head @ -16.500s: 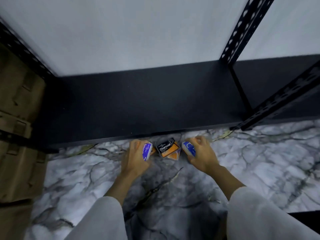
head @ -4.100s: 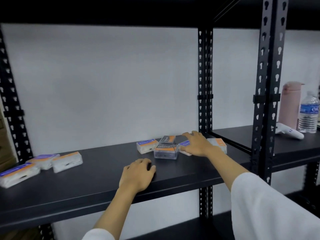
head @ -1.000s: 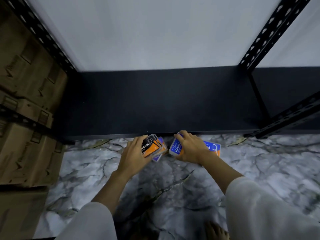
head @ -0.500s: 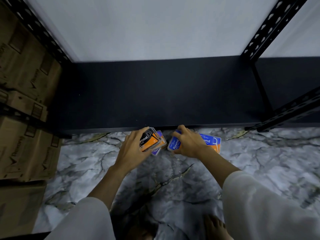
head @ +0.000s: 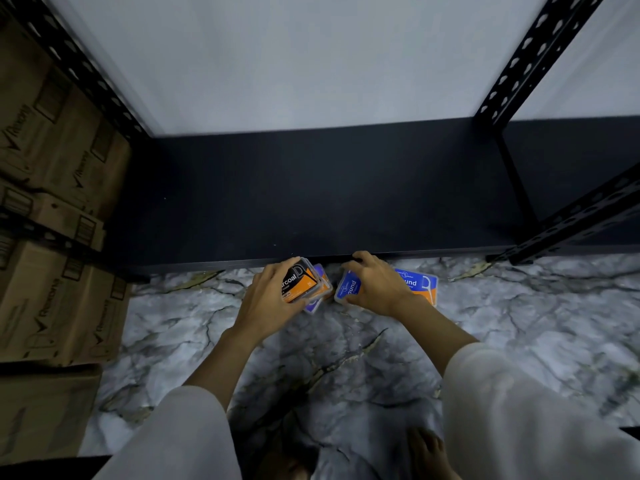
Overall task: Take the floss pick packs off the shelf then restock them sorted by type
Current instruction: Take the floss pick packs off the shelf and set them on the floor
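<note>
Head camera, looking steeply down at a grey-and-white marble floor (head: 519, 341) in front of a low black shelf (head: 311, 195) on a perforated black metal rack.

The person's left hand (head: 266, 303) is curled around a small stack of floss pick packs, tilted up on edge. The top one is a charcoal pack (head: 298, 281) with a black-and-orange label that reads "arcoal" beside the thumb; behind and under it the corner of a purple-blue pack (head: 314, 304) peeks out. The stack sits just in front of the shelf's front edge.

The right hand (head: 375, 287) grips a blue pack (head: 347, 288), fingers arched over its top and thumb below, with the label letters "ound" showing. Just to the right of that hand, partly under the wrist, another blue round pack (head: 420, 285) lies flat on the floor, its label showing a white floss pick drawing and an orange strip along one edge.

The two hands are near each other — a narrow dark gap of floor lies between the packs they hold.

Both forearms come out of loose white sleeves (head: 519, 420). A bare foot (head: 427, 452) shows at the bottom edge. Stacked brown cardboard boxes (head: 52, 209) fill the left side, and a pale wall (head: 294, 57) rises behind the shelf.
</note>
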Demonstrator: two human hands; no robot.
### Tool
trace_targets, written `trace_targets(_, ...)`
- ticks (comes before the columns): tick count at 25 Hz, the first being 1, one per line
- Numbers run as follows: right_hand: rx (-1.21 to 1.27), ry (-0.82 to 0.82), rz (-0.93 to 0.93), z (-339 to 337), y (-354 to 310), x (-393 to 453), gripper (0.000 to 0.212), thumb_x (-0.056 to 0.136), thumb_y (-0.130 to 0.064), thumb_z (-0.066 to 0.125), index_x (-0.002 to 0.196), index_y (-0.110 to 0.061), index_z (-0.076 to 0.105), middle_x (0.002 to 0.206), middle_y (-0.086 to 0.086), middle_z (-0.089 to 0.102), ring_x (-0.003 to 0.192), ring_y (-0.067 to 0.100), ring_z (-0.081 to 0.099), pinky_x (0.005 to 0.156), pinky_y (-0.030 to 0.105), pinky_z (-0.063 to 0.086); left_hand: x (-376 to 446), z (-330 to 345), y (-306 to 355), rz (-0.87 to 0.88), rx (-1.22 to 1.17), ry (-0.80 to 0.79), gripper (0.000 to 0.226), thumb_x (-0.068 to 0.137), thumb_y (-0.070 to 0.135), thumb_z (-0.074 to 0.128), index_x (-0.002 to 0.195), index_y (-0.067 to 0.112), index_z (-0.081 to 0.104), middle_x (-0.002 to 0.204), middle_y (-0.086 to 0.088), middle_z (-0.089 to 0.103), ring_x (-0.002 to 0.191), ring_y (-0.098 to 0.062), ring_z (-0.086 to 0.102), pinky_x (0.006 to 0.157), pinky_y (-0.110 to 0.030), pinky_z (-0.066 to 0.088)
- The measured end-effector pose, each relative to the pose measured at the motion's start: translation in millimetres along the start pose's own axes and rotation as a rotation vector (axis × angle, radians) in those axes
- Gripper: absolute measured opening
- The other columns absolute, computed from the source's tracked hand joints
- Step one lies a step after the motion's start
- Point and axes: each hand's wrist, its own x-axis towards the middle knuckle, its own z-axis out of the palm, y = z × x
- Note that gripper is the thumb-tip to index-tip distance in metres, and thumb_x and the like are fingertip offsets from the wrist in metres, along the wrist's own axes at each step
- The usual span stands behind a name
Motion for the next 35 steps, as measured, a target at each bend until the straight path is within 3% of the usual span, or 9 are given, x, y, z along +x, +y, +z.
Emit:
trace_targets(4, 0.055, 0.023, 0.003, -29.3, -14.9, -16.9, 0.063, 0.086, -0.034, 0.065, 0.141, -0.019, 0.038, 0.147, 0.006, 0.031, 0.128, 0.028, 0.041, 0.103, 0.039, 0.041, -7.7, -22.8, 22.4, 0.005, -0.031, 0.029, 0.068, 0.081, 0.044, 0.069, 0.14, 0.033, 0.039, 0.136, 0.008, 0.041, 0.123, -0.015, 0.042, 0.101, -0.039, 0.042)
trace_targets(7, 0.064, 0.061, 0.004, -67.7, -34.3, -37.6, 0.052, 0.092, -0.032, 0.057, 0.139, -0.019, 0.041, 0.137, 0.006, 0.044, 0.121, 0.027, 0.048, 0.096, 0.038, 0.042, -17.5, -55.9, 50.5, 0.04, 0.007, 0.063, 0.051, 0.085, 0.038, 0.065, 0.133, 0.029, 0.05, 0.134, 0.009, 0.045, 0.123, -0.015, 0.044, 0.101, -0.034, 0.041)
trace_targets(12, 0.124, 0.214, -0.008, -166.3, -83.0, -90.4, 0.03, 0.091, -0.035, 0.054, 0.118, -0.023, 0.058, 0.111, 0.002, 0.067, 0.104, 0.025, 0.062, 0.088, 0.039, 0.05, -48.9, -149.1, 120.9, 0.079, 0.076, 0.099, 0.027, 0.091, 0.043, 0.056, 0.117, 0.035, 0.058, 0.122, 0.013, 0.056, 0.111, -0.009, 0.055, 0.092, -0.034, 0.044)
trace_targets(17, 0.127, 0.419, -0.123, -283.9, -158.7, -155.9, 0.031, 0.093, -0.038, 0.051, 0.12, -0.025, 0.059, 0.114, -0.001, 0.065, 0.1, 0.02, 0.061, 0.088, 0.034, 0.048, -100.1, -268.3, 195.9, 0.188, 0.141, 0.286, 0.023, 0.091, 0.044, 0.052, 0.112, 0.035, 0.061, 0.115, 0.016, 0.062, 0.107, -0.01, 0.058, 0.093, -0.036, 0.047)
trace_targets(24, 0.118, 0.658, -0.33, -400.0, -265.1, -198.5, 0.018, 0.09, -0.038, 0.051, 0.101, -0.028, 0.063, 0.093, -0.01, 0.069, 0.086, 0.016, 0.064, 0.072, 0.029, 0.046, -160.2, -409.3, 255.4, 0.21, 0.226, 0.627, 0.025, 0.093, 0.041, 0.05, 0.114, 0.031, 0.06, 0.114, 0.012, 0.063, 0.106, -0.015, 0.059, 0.086, -0.036, 0.049)
trace_targets(29, 0.122, 0.688, -0.439, -445.2, -318.9, -167.0, 0.026, 0.092, -0.04, 0.052, 0.112, -0.026, 0.06, 0.108, -0.008, 0.067, 0.098, 0.015, 0.062, 0.079, 0.031, 0.047, -153.6, -479.9, 242.7, 0.136, 0.169, 0.779, 0.025, 0.093, 0.036, 0.051, 0.115, 0.029, 0.06, 0.117, 0.007, 0.063, 0.108, -0.019, 0.058, 0.089, -0.036, 0.048)
trace_targets(35, 0.092, 0.774, -0.467, -477.2, -352.6, -75.5, 0.04, 0.092, -0.039, 0.05, 0.129, -0.023, 0.05, 0.132, -0.002, 0.051, 0.12, 0.019, 0.048, 0.092, 0.034, 0.044, -83.3, -534.1, 194.5, 0.107, 0.15, 0.882, 0.035, 0.09, 0.031, 0.055, 0.124, 0.025, 0.057, 0.128, -0.003, 0.054, 0.116, -0.027, 0.051, 0.092, -0.041, 0.047)
